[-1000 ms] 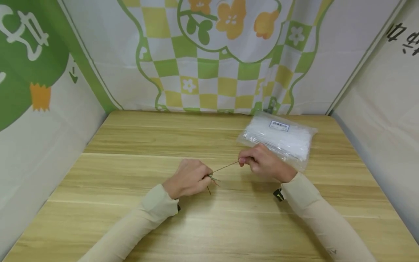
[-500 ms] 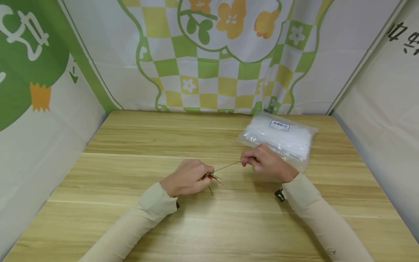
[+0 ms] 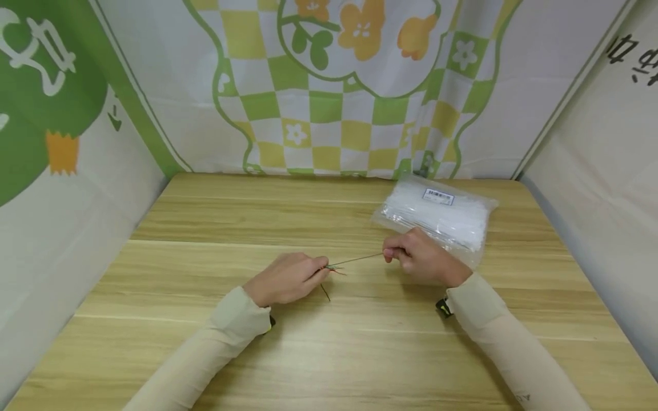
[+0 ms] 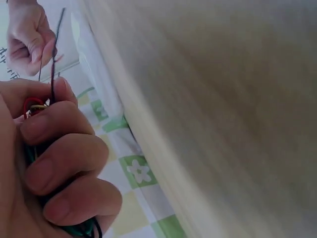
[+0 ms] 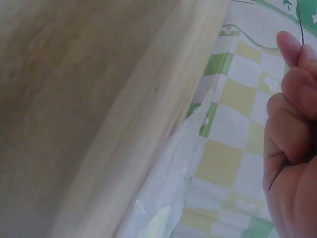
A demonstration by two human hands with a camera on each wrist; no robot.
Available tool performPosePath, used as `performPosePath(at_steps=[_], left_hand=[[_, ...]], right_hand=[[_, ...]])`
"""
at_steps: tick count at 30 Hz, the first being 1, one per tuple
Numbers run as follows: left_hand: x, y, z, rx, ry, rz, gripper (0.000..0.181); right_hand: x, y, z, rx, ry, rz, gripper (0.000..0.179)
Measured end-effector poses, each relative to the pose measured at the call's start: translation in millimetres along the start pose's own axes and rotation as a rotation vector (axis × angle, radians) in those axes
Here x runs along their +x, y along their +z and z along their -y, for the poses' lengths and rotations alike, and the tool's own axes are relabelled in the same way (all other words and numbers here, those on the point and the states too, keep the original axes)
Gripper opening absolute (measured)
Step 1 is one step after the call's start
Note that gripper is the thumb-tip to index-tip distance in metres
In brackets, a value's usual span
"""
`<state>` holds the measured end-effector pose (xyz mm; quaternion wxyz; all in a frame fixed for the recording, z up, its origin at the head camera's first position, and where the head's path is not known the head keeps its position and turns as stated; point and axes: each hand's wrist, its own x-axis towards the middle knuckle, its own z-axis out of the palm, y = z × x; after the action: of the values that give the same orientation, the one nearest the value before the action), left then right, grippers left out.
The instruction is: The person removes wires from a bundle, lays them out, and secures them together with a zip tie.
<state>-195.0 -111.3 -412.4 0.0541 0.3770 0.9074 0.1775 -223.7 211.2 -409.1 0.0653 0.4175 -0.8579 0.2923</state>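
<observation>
In the head view my left hand (image 3: 288,278) grips a small bundle of thin coloured wires, whose green and red ends (image 3: 336,270) stick out past the thumb. Below it pokes a stiff dark end (image 3: 325,293). The left wrist view shows the fingers curled round the bundle (image 4: 79,229), most of it hidden in the palm, and a red loop (image 4: 27,105) at the top. One thin strand (image 3: 357,260) runs taut to my right hand (image 3: 418,258), which pinches it between thumb and forefinger. In the right wrist view the strand (image 5: 301,25) rises from those fingertips.
A clear plastic bag (image 3: 437,208) of white sticks with a barcode label lies behind the right hand on the wooden table (image 3: 231,217). A patterned cloth (image 3: 329,131) hangs along the back edge, with cloth walls at both sides.
My left hand has shifted slightly left and turned, and my right hand has moved a little right. The strand between them is longer and nearer level.
</observation>
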Motion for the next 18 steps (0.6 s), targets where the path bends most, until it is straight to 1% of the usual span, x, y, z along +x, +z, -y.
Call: performPosePath(at_steps=[3,7,10,14,18], left_hand=[[-3.0,-5.0,3.8,0.017,-0.011,0.042,0.032],[-10.8,-12.5,12.0,0.001,-0.040,0.095,0.031],[-15.5,-16.0,17.4,-0.012,-0.052,0.120,0.031],[-17.5,-16.1,20.4,-0.034,-0.040,0.123,0.032],[-17.7,-16.5,21.7,-0.046,-0.012,0.074,0.036]], right_hand=[[-1.6,-3.5,-1.3,-0.022,0.012,-0.005,0.031],[-8.4,-11.1,-7.3,-0.044,0.076,-0.026,0.036],[-11.1,-13.6,-12.3,-0.071,0.095,-0.012,0.034],[-11.2,-12.6,-15.3,-0.083,0.081,0.004,0.030],[-12.5,-11.7,-17.8,-0.108,0.056,0.000,0.030]])
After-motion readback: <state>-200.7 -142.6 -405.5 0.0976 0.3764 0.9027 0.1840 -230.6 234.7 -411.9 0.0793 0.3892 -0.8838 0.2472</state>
